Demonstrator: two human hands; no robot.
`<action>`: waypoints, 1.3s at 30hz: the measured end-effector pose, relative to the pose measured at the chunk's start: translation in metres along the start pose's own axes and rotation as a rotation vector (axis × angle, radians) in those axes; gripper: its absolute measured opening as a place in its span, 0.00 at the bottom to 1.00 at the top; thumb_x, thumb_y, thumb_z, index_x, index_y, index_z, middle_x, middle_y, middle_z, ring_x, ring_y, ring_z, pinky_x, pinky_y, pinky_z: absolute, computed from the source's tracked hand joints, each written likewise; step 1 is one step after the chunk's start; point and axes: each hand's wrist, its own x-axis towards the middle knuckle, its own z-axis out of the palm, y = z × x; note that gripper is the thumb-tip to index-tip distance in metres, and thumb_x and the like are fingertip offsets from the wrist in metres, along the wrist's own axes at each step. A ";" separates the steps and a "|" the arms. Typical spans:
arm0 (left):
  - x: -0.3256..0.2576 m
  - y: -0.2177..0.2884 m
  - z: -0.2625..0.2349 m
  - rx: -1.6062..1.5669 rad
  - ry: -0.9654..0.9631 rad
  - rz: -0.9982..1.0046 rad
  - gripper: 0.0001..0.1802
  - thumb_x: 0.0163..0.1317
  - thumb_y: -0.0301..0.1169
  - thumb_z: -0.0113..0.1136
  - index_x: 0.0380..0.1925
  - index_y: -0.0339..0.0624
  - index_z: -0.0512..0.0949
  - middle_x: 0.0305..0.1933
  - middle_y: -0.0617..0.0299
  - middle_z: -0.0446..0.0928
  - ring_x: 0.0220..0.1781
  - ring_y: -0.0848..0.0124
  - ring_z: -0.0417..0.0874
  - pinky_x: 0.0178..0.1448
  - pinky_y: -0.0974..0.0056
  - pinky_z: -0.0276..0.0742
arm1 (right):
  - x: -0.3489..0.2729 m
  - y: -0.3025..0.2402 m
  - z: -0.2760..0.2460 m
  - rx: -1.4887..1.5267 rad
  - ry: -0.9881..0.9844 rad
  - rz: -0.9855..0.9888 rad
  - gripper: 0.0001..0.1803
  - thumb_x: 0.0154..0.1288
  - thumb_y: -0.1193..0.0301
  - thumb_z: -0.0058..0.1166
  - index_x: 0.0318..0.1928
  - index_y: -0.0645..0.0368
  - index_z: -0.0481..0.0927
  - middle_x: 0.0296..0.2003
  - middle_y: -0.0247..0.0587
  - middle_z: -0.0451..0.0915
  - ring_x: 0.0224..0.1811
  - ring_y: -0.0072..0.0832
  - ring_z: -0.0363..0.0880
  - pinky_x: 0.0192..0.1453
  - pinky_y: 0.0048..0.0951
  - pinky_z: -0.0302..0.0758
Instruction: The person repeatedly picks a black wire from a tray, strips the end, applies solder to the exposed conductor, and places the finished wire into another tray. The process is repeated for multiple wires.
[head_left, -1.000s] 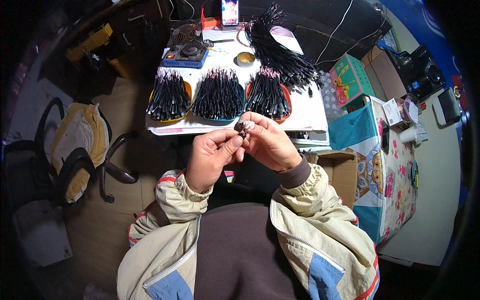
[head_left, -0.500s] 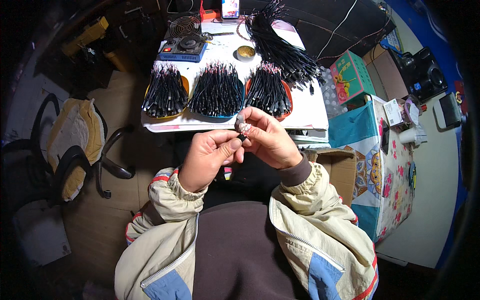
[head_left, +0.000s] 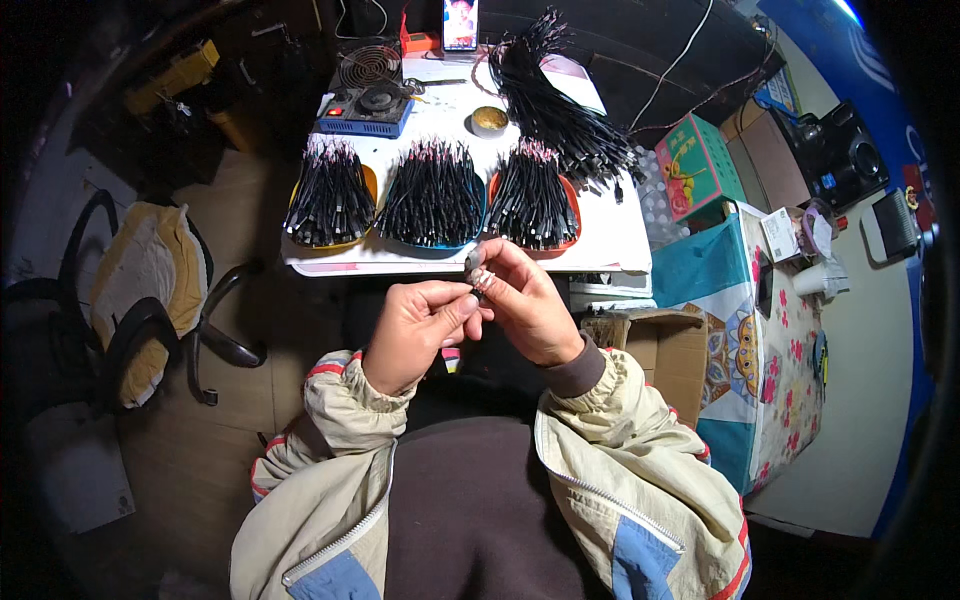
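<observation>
Close to each other, my two hands meet just off the table's near edge. My left hand (head_left: pixel 415 325) is closed, thumb and forefinger pinching a small dark piece mostly hidden by the fingers. Curled over the same spot, my right hand (head_left: pixel 530 305) has its thumb and forefinger together, with whitish and grey wraps at the tips; what lies between them cannot be made out. Beyond the hands stand a yellow tray (head_left: pixel 368 185), a blue tray (head_left: pixel 440 243) and an orange-red tray (head_left: pixel 573 190), each filled with short black cables with metal plugs and pinkish ends.
On the white table (head_left: pixel 445 95) are a blue-sided hot plate (head_left: pixel 365 112), a round tin (head_left: pixel 489 121), a lit phone (head_left: pixel 460 25) and a long black cable bundle (head_left: pixel 550 105). An open cardboard box (head_left: pixel 675 350) stands right, an office chair (head_left: pixel 150 290) left.
Both hands have dropped slightly in the picture, still together. The black piece between them shows less now. The table and its things sit a little lower in view.
</observation>
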 end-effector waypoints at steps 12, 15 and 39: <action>0.007 -0.007 -0.007 -0.013 0.060 0.006 0.11 0.70 0.29 0.54 0.38 0.30 0.81 0.24 0.70 0.74 0.24 0.86 0.66 0.27 0.78 0.60 | -0.054 -0.105 0.051 0.059 -0.431 -1.037 0.06 0.64 0.73 0.50 0.28 0.55 0.73 0.22 0.29 0.73 0.21 0.20 0.66 0.54 0.35 0.71; 0.007 -0.011 0.000 -0.007 0.080 0.018 0.11 0.70 0.29 0.55 0.37 0.31 0.81 0.24 0.70 0.74 0.22 0.86 0.64 0.26 0.78 0.58 | -0.081 -0.137 0.074 -0.058 -0.863 -1.047 0.15 0.59 0.82 0.48 0.17 0.54 0.73 0.18 0.31 0.74 0.16 0.21 0.68 0.51 0.34 0.79; 0.001 -0.009 0.020 0.075 0.092 0.014 0.10 0.70 0.29 0.55 0.37 0.32 0.81 0.24 0.71 0.73 0.21 0.87 0.63 0.23 0.78 0.55 | -0.103 -0.132 0.112 -0.074 -0.808 -1.231 0.16 0.56 0.87 0.42 0.16 0.59 0.73 0.16 0.35 0.69 0.16 0.22 0.71 0.43 0.32 0.83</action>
